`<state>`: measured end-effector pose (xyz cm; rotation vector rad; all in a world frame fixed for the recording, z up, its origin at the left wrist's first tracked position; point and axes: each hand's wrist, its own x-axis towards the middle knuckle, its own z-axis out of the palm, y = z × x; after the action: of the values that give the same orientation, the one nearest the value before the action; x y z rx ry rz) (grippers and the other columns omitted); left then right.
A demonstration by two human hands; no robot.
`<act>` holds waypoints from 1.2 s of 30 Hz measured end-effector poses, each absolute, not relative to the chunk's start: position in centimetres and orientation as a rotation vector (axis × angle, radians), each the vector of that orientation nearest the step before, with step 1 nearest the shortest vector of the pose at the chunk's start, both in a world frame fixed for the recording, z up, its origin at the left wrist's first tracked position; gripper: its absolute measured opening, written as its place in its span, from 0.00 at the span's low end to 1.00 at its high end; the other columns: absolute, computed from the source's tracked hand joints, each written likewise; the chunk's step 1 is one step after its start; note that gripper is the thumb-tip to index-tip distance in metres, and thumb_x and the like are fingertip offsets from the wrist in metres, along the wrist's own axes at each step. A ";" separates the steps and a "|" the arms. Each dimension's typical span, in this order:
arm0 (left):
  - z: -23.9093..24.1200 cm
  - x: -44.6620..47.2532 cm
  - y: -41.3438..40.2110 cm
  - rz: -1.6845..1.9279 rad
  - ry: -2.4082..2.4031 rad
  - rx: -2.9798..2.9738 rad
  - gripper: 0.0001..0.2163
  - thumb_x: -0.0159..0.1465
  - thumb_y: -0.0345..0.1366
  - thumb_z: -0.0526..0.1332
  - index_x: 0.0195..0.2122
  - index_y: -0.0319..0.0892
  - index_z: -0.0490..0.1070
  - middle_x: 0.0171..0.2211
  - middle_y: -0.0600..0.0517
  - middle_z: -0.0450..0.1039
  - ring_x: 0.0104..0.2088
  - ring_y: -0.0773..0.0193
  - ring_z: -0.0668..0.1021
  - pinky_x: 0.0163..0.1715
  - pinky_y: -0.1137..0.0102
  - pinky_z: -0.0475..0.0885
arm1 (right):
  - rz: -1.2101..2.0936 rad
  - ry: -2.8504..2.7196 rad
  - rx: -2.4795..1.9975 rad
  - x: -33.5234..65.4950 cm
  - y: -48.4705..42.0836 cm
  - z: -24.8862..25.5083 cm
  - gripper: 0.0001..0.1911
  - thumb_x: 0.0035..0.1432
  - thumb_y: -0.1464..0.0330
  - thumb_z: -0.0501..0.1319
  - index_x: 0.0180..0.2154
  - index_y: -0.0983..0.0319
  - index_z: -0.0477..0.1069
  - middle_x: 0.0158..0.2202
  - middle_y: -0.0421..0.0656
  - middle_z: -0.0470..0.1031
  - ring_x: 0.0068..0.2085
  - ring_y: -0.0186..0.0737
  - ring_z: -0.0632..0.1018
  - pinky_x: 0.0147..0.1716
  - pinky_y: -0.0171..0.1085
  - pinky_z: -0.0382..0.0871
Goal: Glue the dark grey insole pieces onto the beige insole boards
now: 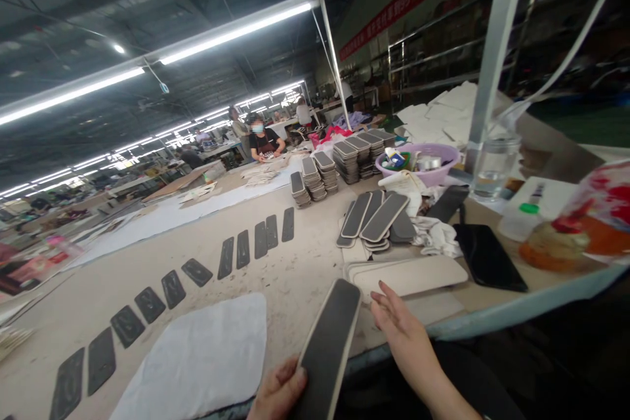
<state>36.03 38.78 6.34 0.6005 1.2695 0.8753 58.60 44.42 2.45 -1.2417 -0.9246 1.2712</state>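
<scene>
holding a dark strip (329, 341) at the near table edge

item 1, left hand (278, 395): fingers closed round the lower end of the dark strip, thumb laid on its face; clamped on it at the bottom of the view.

item 2, right hand (401, 331): palm open, fingers apart and slightly curled, holding nothing; just beside the strip's upper right edge. whether the fingertips touch it cannot be told.

item 3, dark strip: long and narrow, rounded at the far end. matt charcoal face, pale cream rim along both long sides. tilted, far end leaning right, raised over the near edge of the table (295, 262).

item 4, white cloth (197, 361): flat on the table, just left of the strip.

item 5, row of dark pieces (172, 289): laid singly in a curving line across the table, apart from one another.

item 6, cream boards (408, 275): low flat pile just beyond the right hand.

item 7, fanned pile (377, 216): like strips, overlapping, behind the boards.

item 8, stacks (312, 180): several tall ones further back.

item 9, black phone (487, 256): flat, to the right.

item 10, purple basin (433, 174): holds small oddments.

item 11, co-worker (263, 141): seated at the far end, well apart.
</scene>
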 end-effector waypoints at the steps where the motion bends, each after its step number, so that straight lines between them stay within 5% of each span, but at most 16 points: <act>1: 6.9 36.1 40.2 0.932 1.294 0.606 0.23 0.46 0.45 0.70 0.41 0.39 0.72 0.32 0.48 0.76 0.34 0.55 0.78 0.29 0.70 0.71 | 1.206 -0.959 -1.253 58.6 44.4 2.3 0.37 0.54 0.53 0.57 0.60 0.64 0.51 0.54 0.54 0.64 0.51 0.46 0.70 0.47 0.44 0.67; 11: 10.8 41.9 59.3 1.127 1.175 0.959 0.19 0.51 0.40 0.68 0.42 0.38 0.71 0.31 0.48 0.76 0.30 0.64 0.78 0.32 0.71 0.73 | 1.228 -1.492 -1.324 56.6 43.0 2.7 0.28 0.56 0.64 0.52 0.58 0.66 0.56 0.40 0.47 0.71 0.36 0.37 0.74 0.37 0.36 0.69; 17: 9.6 48.7 68.2 0.895 1.562 1.547 0.18 0.64 0.46 0.51 0.47 0.38 0.67 0.40 0.44 0.74 0.34 0.64 0.77 0.34 0.70 0.71 | 1.174 -1.967 -1.478 55.9 42.4 3.1 0.27 0.53 0.71 0.54 0.56 0.65 0.61 0.41 0.49 0.73 0.40 0.42 0.74 0.41 0.38 0.67; 24: 4.5 46.6 63.0 0.605 1.808 1.784 0.11 0.55 0.42 0.61 0.32 0.39 0.74 0.30 0.47 0.75 0.37 0.56 0.76 0.41 0.67 0.67 | 1.171 -2.129 -1.438 56.1 41.5 3.4 0.22 0.54 0.71 0.55 0.52 0.61 0.66 0.43 0.47 0.73 0.44 0.44 0.73 0.45 0.38 0.64; 27: 3.1 45.7 59.7 0.495 1.876 1.826 0.14 0.54 0.43 0.62 0.37 0.38 0.73 0.34 0.45 0.75 0.38 0.55 0.75 0.42 0.65 0.67 | 1.151 -2.128 -1.416 56.0 41.2 3.5 0.21 0.54 0.71 0.56 0.51 0.61 0.67 0.41 0.46 0.73 0.44 0.45 0.73 0.45 0.39 0.65; 32: 2.6 47.0 55.3 0.474 1.373 2.402 0.31 0.51 0.52 0.63 0.53 0.40 0.65 0.55 0.42 0.61 0.54 0.51 0.66 0.53 0.61 0.62 | 1.175 -2.076 -1.360 55.9 40.9 3.4 0.16 0.51 0.72 0.57 0.44 0.61 0.71 0.39 0.46 0.75 0.42 0.44 0.74 0.44 0.37 0.65; 36: 2.6 47.8 53.7 0.388 1.188 2.663 0.32 0.52 0.51 0.64 0.54 0.40 0.61 0.55 0.42 0.62 0.55 0.48 0.63 0.53 0.56 0.60 | 1.193 -2.105 -1.340 55.7 40.8 2.5 0.15 0.50 0.73 0.57 0.42 0.62 0.72 0.38 0.47 0.75 0.42 0.44 0.75 0.43 0.37 0.65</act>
<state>47.75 53.69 2.57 2.6628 1.1877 0.3883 55.70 40.76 2.46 -1.3401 -2.1047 1.1927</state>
